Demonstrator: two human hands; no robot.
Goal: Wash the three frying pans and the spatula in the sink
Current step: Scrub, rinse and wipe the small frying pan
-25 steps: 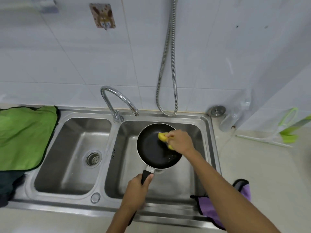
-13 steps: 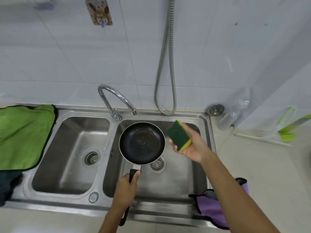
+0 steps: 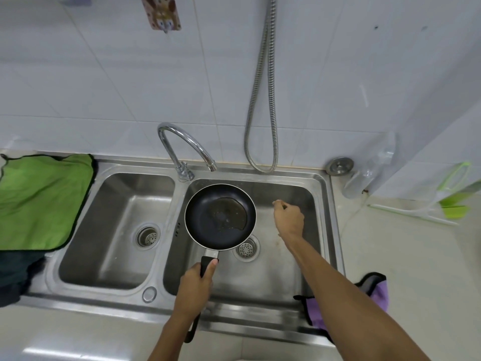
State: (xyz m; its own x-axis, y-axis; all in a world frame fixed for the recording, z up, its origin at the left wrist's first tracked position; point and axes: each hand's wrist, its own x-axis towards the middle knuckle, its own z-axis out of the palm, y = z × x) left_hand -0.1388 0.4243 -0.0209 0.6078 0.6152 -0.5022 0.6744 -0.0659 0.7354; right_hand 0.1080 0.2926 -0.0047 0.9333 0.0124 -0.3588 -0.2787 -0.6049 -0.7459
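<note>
1. Looks like mid-wash on one frying pan (image 3: 208, 217): held level by the handle in the left grip (image 3: 196, 285), fingers clamped round it, over the R basin of the sink (image 3: 179, 204), just above the drain (image 3: 246, 248)
2. Seeing a wet, greasy-looking patch inside, so prob not rinsed clean yet imo
3. Can't tell re the right grip (image 3: 289, 217): hovering over the same basin beside the pan, not touching it, fingers curled under, seen from the back only, so no idea if clutching smth or empty
4. Next move, guessing: needs water, so getting the pan under the faucet (image 3: 182, 142) spout (close by) and turning it on, or finding a scrubber, none in view
5. Count: 1 pan in view out of 3, no spatula, 2 basins, 2 drains, 1 faucet, 1 metal hose (image 3: 263, 100), 1 green cloth (image 3: 41, 201) L of the sink, 1 purple cloth (image 3: 378, 295) at the front R corner by the counter (image 3: 406, 251)
</note>
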